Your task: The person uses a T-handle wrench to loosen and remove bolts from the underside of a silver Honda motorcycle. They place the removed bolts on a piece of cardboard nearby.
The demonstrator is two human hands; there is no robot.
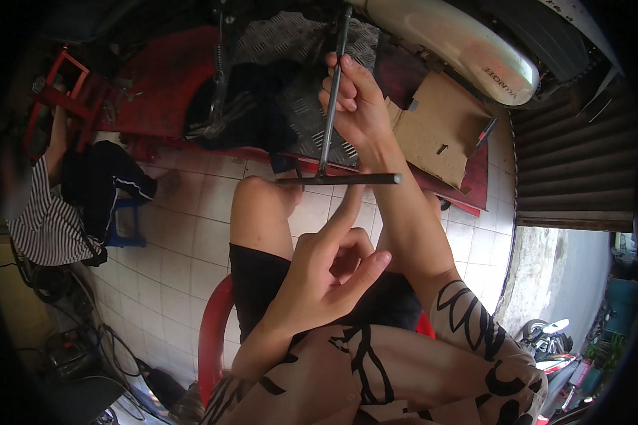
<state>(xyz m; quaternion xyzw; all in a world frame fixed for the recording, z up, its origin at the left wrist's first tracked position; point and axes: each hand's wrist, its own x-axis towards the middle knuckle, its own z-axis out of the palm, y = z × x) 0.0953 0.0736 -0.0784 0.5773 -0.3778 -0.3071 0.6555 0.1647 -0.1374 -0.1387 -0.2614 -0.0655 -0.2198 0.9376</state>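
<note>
My right hand (354, 99) is wrapped round the shaft of a metal T-handle wrench (327, 127). The shaft rises to the dark underside of a motorcycle at the top, where its far end is hard to make out. The wrench's crossbar (347, 180) lies level, nearest to me. Below it is my left hand (333, 273), holding nothing. Its index finger stretches up to the crossbar and its thumb sticks out, while the other fingers curl in. Whether that fingertip touches the bar I cannot tell. A pale exhaust muffler (454, 46) sits to the right above my right hand.
A red lift platform (163, 85) with a ridged metal plate (276, 39) spans the front. Flattened cardboard (439, 127) lies on its right. At left, a person in a striped shirt (57, 227) sits by a blue stool (127, 223). Cables (110, 347) run along the lower left.
</note>
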